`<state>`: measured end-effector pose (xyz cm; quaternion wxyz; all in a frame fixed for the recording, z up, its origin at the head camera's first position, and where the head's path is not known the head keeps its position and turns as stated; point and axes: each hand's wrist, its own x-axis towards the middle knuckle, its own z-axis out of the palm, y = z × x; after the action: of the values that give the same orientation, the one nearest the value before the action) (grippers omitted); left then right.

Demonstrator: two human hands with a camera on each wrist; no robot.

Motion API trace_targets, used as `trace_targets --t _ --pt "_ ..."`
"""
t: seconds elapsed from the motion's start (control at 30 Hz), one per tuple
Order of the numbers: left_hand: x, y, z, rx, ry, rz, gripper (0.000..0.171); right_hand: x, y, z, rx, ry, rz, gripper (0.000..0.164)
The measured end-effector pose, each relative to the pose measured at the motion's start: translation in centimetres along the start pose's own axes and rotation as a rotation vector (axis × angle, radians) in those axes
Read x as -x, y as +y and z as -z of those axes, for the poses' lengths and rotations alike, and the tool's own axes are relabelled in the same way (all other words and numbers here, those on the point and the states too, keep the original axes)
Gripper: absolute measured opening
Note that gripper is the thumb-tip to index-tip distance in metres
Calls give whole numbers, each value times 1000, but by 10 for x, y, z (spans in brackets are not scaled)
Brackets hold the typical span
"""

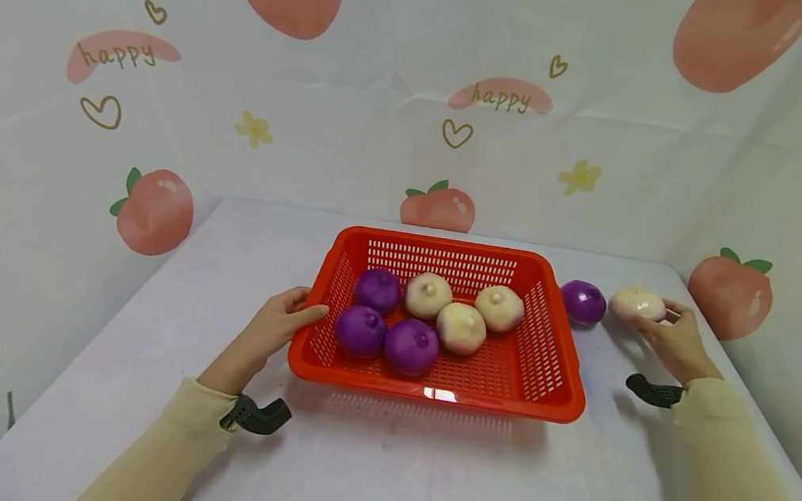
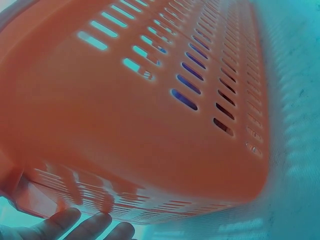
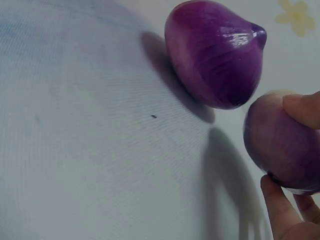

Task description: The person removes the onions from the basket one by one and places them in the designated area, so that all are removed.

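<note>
A red perforated plastic basket [image 1: 431, 396] sits on the table with purple onions [image 1: 412, 347] at its left and pale onions [image 1: 462, 329] beside them. My left hand [image 1: 285, 321] holds the basket's left rim, thumb over the top; the left wrist view shows its fingers [image 2: 90, 227] against the outer wall. Right of the basket, my right hand [image 1: 680, 338] grips a pale onion [image 1: 636, 303] between thumb and fingers. Seen from the right wrist, this onion's near side [image 3: 282, 142] is purplish. Another purple onion [image 1: 584, 303] lies on the table between the basket and the held one.
The table [image 1: 388, 480] is covered in white cloth. Behind it hangs a white backdrop [image 1: 353, 143] printed with peaches, hearts and flowers. A dark curved wrist mount [image 1: 261, 416] sticks out from the left cuff, and a similar mount [image 1: 653, 392] from the right.
</note>
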<state>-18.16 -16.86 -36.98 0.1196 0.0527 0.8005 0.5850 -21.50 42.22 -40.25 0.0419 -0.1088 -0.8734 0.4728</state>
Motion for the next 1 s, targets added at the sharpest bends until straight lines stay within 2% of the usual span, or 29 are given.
trace_targets --t 0.17,0.47,0.7,1.0 --pt "0 -1 0 -1 1 5 46 0 1 -4 21 -17 -57 94" --pt "1 1 0 -8 -3 4 48 0 2 -7 41 -29 -79 97" --pt "1 2 0 -4 -7 -3 48 -1 4 -5 69 -27 -47 95" --pt "1 3 1 -15 -5 2 48 -3 8 0 103 -76 -39 97"
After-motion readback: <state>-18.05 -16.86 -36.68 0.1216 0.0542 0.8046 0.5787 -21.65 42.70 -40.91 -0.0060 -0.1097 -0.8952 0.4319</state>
